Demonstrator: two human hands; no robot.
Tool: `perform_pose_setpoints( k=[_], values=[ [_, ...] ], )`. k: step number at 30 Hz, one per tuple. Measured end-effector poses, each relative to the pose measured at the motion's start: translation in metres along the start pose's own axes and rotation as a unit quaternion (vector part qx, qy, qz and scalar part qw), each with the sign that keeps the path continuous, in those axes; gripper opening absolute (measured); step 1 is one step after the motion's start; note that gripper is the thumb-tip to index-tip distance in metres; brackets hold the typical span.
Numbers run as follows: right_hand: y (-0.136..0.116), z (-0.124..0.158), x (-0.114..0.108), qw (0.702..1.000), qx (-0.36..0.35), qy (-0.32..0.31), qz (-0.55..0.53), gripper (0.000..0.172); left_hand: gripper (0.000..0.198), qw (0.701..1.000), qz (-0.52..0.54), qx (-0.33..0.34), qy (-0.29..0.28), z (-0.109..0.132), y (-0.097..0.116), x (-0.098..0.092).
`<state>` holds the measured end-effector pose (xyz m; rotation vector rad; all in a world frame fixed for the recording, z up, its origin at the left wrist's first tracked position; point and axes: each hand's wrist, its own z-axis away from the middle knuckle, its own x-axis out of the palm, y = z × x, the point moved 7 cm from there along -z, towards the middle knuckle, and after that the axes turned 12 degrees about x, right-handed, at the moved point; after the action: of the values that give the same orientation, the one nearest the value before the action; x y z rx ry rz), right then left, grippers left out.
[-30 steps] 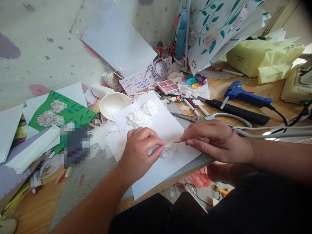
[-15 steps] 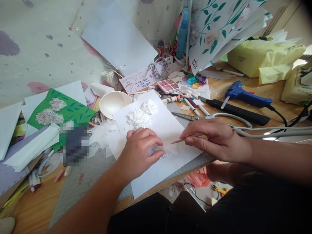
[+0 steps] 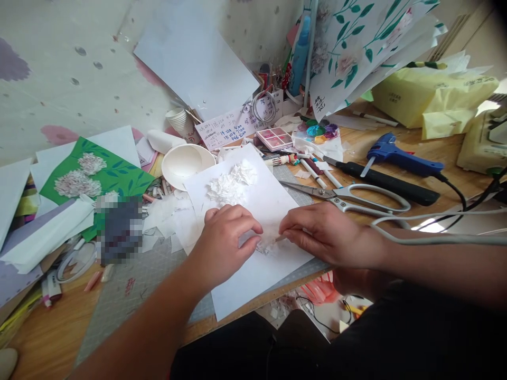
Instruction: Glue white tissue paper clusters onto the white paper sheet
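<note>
1. Paper sheet [image 3: 233, 295] lies beneath both your hands.
2. Your left hand [image 3: 226, 243] is above the sheet, fingers and thumb apart.
3. Your right hand [image 3: 325, 230] clamps a slim stick [image 3: 280, 238] in its fingers above the sheet.
4. Thin white tissue [image 3: 266, 247] lies on the sheet between your hands.

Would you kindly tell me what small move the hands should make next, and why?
I would probably have the left hand pinch the thin white piece to steady it: that hand's fingers look parted beside it, while the right hand grips a thin stick whose end points toward that piece.
</note>
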<state>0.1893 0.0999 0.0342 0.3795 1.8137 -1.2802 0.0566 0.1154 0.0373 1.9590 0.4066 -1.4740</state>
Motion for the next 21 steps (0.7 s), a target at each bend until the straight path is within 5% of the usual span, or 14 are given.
perform_pose_setpoints(
  k=[8,15,21],
  values=[
    [-0.018,-0.014,0.005,0.994,0.021,-0.069,0.077,0.021,0.006,0.999,0.035,0.016,0.007,-0.001,0.006,0.002],
    [0.008,-0.002,-0.027,0.982,0.032,0.055,-0.18,0.017,0.005,0.998,0.03,0.051,0.024,0.004,0.008,0.001],
    [0.007,0.004,-0.023,0.989,-0.012,0.075,-0.124,0.013,0.003,0.997,0.004,0.075,0.022,0.004,0.017,0.001]
  ],
)
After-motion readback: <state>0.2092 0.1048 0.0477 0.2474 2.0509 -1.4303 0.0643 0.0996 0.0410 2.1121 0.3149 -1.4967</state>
